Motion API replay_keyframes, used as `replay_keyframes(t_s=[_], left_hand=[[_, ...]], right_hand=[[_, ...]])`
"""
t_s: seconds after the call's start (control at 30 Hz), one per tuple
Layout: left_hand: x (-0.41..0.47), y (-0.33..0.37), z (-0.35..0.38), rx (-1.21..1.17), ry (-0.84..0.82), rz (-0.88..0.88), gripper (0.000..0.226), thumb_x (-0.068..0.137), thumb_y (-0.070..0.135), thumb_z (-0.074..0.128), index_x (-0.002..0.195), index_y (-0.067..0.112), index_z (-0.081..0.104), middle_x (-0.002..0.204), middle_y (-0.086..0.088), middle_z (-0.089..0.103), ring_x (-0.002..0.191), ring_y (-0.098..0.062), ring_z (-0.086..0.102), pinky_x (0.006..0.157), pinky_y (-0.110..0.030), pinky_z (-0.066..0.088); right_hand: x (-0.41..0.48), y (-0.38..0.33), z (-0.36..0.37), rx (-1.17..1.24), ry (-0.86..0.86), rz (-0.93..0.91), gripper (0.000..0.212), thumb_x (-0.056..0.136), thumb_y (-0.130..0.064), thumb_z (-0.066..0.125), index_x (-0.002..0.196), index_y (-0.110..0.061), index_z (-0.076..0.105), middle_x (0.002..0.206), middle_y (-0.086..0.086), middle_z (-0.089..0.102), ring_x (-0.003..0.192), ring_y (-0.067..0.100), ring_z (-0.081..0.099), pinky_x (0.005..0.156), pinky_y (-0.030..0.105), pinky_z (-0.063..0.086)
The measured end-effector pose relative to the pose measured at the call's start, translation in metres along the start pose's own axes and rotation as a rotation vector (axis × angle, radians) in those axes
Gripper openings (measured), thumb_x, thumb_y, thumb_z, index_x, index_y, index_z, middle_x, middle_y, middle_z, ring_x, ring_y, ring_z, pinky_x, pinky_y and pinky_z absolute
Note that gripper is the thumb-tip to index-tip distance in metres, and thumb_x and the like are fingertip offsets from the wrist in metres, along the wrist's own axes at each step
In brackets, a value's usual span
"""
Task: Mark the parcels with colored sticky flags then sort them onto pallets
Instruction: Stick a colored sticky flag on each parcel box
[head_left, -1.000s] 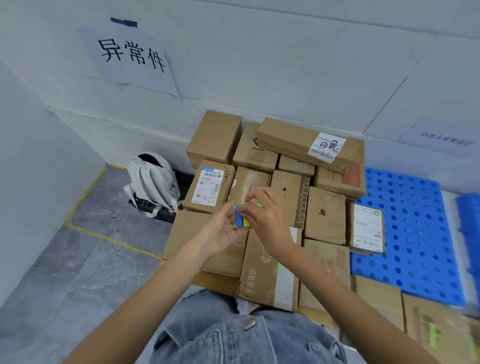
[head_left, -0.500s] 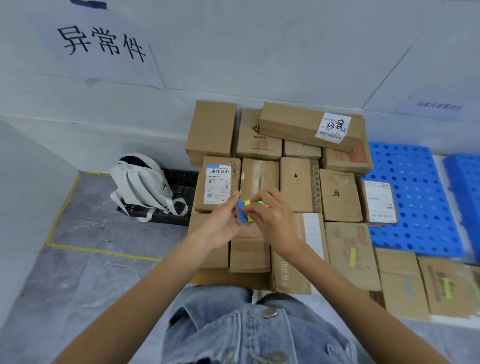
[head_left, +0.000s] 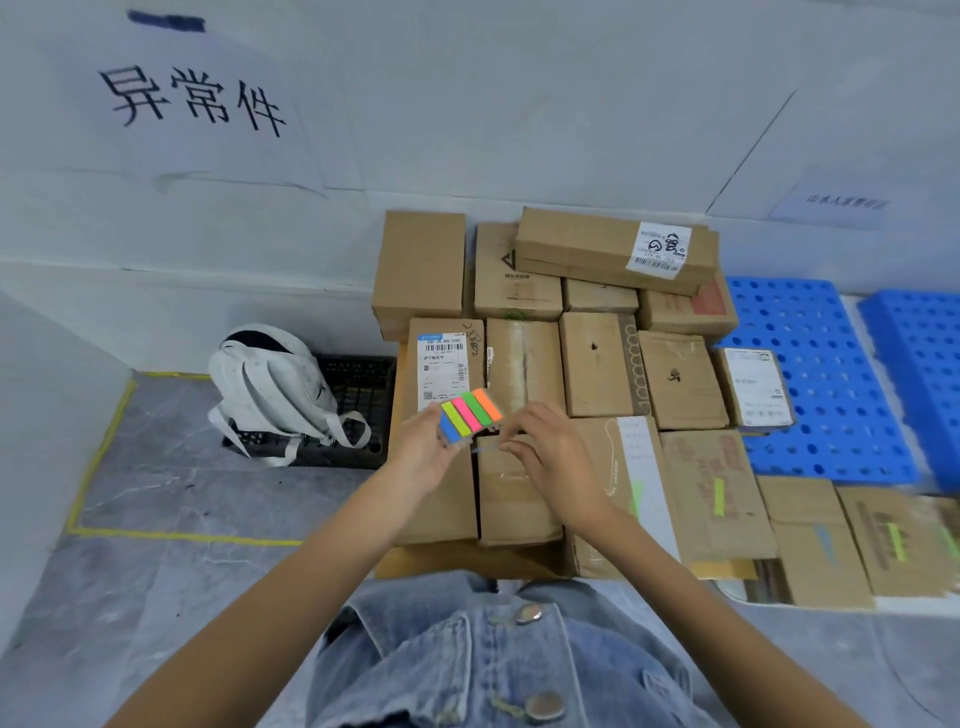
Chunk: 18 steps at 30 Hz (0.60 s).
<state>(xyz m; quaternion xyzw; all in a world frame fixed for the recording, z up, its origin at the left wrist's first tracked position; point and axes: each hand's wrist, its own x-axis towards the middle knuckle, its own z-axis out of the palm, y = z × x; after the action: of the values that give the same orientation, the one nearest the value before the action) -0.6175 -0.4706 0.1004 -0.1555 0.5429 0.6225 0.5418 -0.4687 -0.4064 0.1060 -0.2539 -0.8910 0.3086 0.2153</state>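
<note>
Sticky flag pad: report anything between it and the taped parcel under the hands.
Nothing visible does. The left hand holds the sticky flag pad above the taped parcel; the right hand pinches what looks like a blue flag at the pad's lower edge. Only air lies between them and the parcel's top.

— What sort of place is this looking like?
— A parcel sorting room. Cardboard parcels (head_left: 597, 364) are sitting stacked against the wall, shipping labels (head_left: 442, 371) showing.
— Anything else pointing that way?
— Blue plastic pallets (head_left: 831, 395) are lying beside them, yellow tape (head_left: 98, 452) is marking off a floor zone, and a handwritten sign (head_left: 192, 98) is hanging above.
</note>
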Motion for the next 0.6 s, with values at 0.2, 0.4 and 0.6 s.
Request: replay_keyframes(t_s=[0.2,0.4,0.6], left_hand=[[-0.004,0.009,-0.023,0.013,0.05,0.027,0.034,0.1,0.016,0.041,0.132,0.005,0.044,0.095,-0.009,0.061,0.093,-0.018,0.059,0.09,-0.036,0.047],[-0.013,0.011,-0.032,0.017,0.064,0.052,0.041,0.101,0.017,0.038,0.14,0.005,0.035,0.09,-0.008,0.058,0.096,-0.019,0.056,0.093,-0.037,0.043],[-0.017,0.014,-0.038,-0.001,0.049,0.034,0.035,0.101,0.017,0.038,0.133,0.003,0.04,0.095,-0.01,0.058,0.1,-0.02,0.056,0.09,-0.036,0.044]], right_hand=[[-0.009,0.037,0.008,-0.172,-0.426,0.331,0.004,0.085,-0.011,0.06,0.082,-0.013,0.059,0.081,-0.004,0.058,0.08,0.013,0.054,0.072,0.027,0.047],[-0.013,0.042,0.041,-0.445,-0.401,0.25,0.008,0.087,-0.011,0.053,0.093,-0.015,0.056,0.099,0.003,0.058,0.097,0.02,0.048,0.079,0.032,0.041],[-0.029,0.048,0.061,-0.602,-0.303,0.239,0.028,0.075,-0.021,0.072,0.098,-0.014,0.059,0.098,0.007,0.059,0.094,0.025,0.054,0.077,0.035,0.048]])
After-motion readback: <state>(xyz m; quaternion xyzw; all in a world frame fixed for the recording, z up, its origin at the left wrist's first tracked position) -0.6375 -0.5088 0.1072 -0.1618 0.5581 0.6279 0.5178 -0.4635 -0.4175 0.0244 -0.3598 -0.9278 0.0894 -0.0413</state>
